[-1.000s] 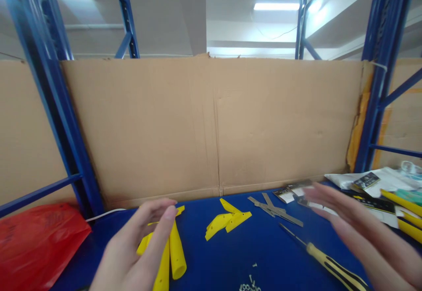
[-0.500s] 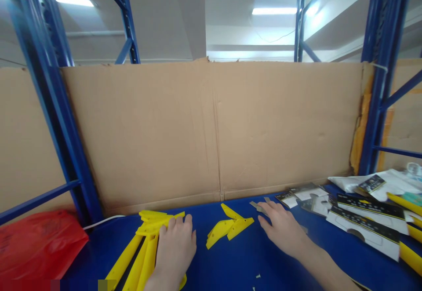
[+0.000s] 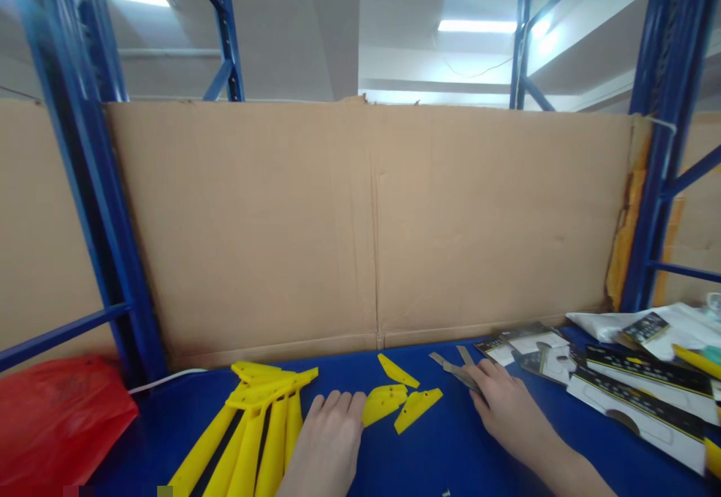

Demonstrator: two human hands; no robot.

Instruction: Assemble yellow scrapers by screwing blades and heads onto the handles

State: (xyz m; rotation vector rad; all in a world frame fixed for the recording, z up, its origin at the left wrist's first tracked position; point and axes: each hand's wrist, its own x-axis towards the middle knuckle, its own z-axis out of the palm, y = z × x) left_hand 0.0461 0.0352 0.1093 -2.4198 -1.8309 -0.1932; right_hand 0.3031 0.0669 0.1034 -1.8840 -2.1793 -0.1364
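My left hand (image 3: 332, 441) has its fingers curled down at the left end of a flat yellow plastic piece (image 3: 388, 401), gripping its edge; the fingertips are partly hidden. Beside that piece lie two more flat yellow pieces, one behind (image 3: 398, 370) and one to the right (image 3: 419, 410). My right hand (image 3: 510, 411) is closed over thin grey metal blades (image 3: 456, 371), thumb below and fingers above, with the blade ends sticking out to the left. Left of my left hand, several yellow tools with long handles (image 3: 248, 444) and wide heads lie side by side.
On the right are black-and-white cardboard packages (image 3: 636, 411), a white plastic bag (image 3: 597, 324) and more yellow handles (image 3: 698, 362). A red plastic bag (image 3: 61, 422) lies at the left. Cardboard (image 3: 253, 219) closes the back of the blue table, between blue rack posts (image 3: 93, 182).
My left hand has left the long-handled yellow tools and moved right to the loose yellow pieces, which now lie farther apart. My right hand has closed on the grey blades.
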